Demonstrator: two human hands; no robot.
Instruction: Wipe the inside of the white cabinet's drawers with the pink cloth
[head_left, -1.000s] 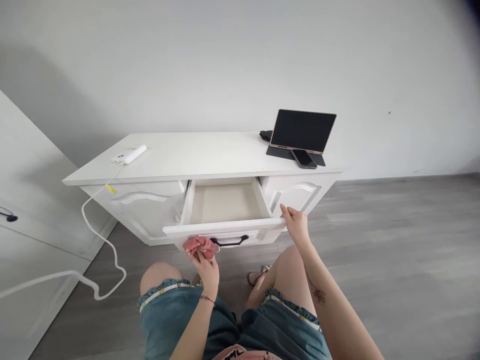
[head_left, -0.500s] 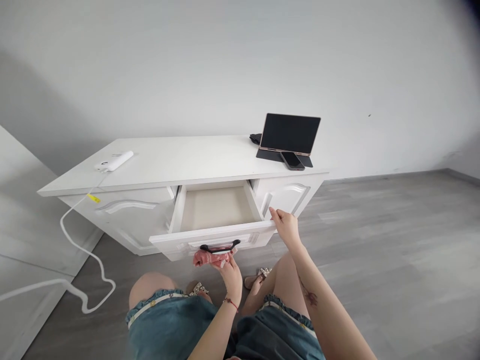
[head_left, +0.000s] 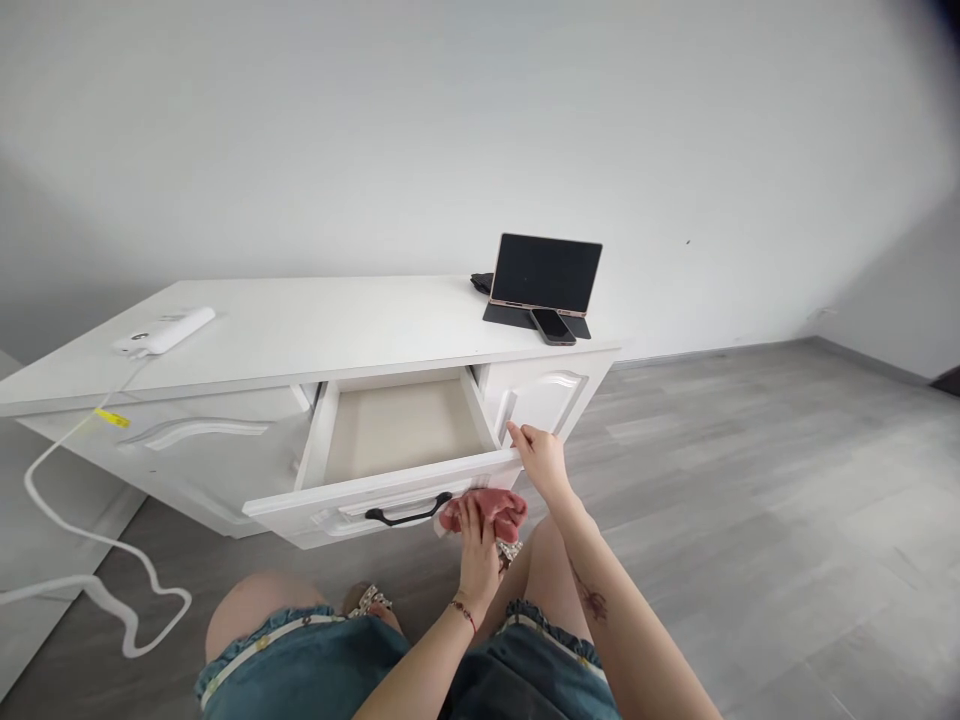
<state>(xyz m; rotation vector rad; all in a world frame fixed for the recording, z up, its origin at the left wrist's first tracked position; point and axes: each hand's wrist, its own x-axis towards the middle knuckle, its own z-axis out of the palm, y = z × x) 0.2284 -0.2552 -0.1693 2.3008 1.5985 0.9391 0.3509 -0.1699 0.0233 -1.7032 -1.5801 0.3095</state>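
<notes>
A white drawer (head_left: 352, 484) is pulled out of the white cabinet, its inside bare. On its front is a black handle (head_left: 409, 515). My left hand (head_left: 480, 565) presses a crumpled pink-red cloth (head_left: 504, 508) against the drawer front, just right of the handle. Its fingers lie over the cloth, and the palm side is hidden. My right hand (head_left: 544, 460) is closed around the top right corner of the drawer front, with the thumb along the upper edge.
On the cabinet top (head_left: 322, 320) stand a tablet (head_left: 547, 272) on a dark cover, a phone (head_left: 553, 327) and a black item (head_left: 481, 283). A white device (head_left: 176, 330) lies at left, its white cable (head_left: 124, 545) hanging down. Grey floor (head_left: 735, 500) extends right.
My left hand has moved the cloth from beneath the handle to the right part of the drawer front. My right hand keeps its hold on the corner. The view has shifted slightly right.
</notes>
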